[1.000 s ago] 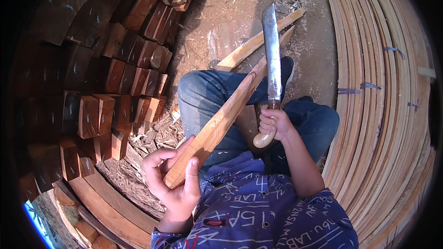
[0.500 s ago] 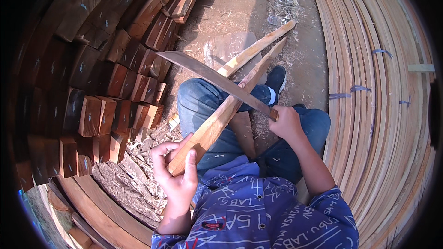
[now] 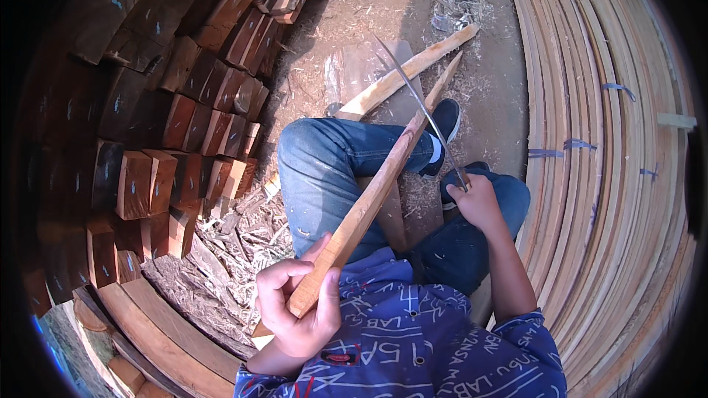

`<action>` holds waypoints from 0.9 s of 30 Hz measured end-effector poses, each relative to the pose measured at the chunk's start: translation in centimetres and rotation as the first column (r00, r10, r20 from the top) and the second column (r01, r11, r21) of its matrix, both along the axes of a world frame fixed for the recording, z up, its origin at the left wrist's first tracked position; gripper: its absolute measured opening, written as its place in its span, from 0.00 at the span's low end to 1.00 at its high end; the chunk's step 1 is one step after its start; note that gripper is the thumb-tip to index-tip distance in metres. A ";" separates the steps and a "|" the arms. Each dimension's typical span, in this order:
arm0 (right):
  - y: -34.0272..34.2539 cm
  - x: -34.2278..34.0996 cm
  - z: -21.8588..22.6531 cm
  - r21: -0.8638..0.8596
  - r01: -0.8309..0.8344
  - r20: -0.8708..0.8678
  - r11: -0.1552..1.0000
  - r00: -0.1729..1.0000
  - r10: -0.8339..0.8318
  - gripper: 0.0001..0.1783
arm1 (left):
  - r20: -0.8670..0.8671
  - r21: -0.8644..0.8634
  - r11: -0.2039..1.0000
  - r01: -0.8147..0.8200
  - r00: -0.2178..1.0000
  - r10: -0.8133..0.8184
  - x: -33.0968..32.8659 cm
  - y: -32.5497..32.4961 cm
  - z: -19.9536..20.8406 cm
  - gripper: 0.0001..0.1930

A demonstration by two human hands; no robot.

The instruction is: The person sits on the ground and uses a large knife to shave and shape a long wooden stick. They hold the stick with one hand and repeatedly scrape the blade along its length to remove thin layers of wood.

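My left hand (image 3: 299, 306) grips the near, squared end of a long wooden stake (image 3: 376, 184), thumb on one side and fingers on the other. The stake slants away from me over my bent leg and narrows to a point at its far end. In my right hand (image 3: 476, 199) is the handle of a machete (image 3: 420, 101), its blade seen nearly edge-on. The blade crosses the stake near its tapered part; whether it touches the wood I cannot tell. Beyond them, a second length of wood (image 3: 409, 70) lies slanting, its near end behind my knee.
Stacked dark timber blocks (image 3: 147, 177) rise on the left. Long boards (image 3: 590, 177), bundled with purple ties, run along the right. Bark and wood shavings (image 3: 236, 250) litter the ground at lower left. A flat board (image 3: 343, 66) lies under the second length of wood.
The machete has swung from lying broadside across the stake to pointing away, edge-on. My left hand and the stake's near end have shifted right and nearer; the stake stands steeper in view.
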State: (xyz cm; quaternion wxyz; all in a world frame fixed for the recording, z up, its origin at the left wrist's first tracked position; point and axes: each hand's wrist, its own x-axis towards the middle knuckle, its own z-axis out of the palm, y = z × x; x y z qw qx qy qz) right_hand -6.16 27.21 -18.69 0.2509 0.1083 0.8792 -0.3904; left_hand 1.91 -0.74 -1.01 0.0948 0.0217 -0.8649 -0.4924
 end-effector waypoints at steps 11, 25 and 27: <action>2.5 -1.7 -3.2 -0.627 0.468 0.597 0.622 0.802 -0.003 0.12 | 0.016 -0.085 0.996 0.014 1.000 -0.012 -1.2 -0.1 1.0 0.16; -0.8 0.0 -7.6 -0.763 0.511 0.565 0.395 0.825 0.024 0.11 | 0.033 -0.086 0.995 -0.048 0.998 0.051 -1.3 -1.3 0.5 0.16; -1.3 0.5 -7.0 -0.746 0.516 0.558 0.420 0.829 -0.028 0.11 | 0.019 -0.052 0.997 -0.048 0.999 0.049 -1.5 -1.4 0.3 0.16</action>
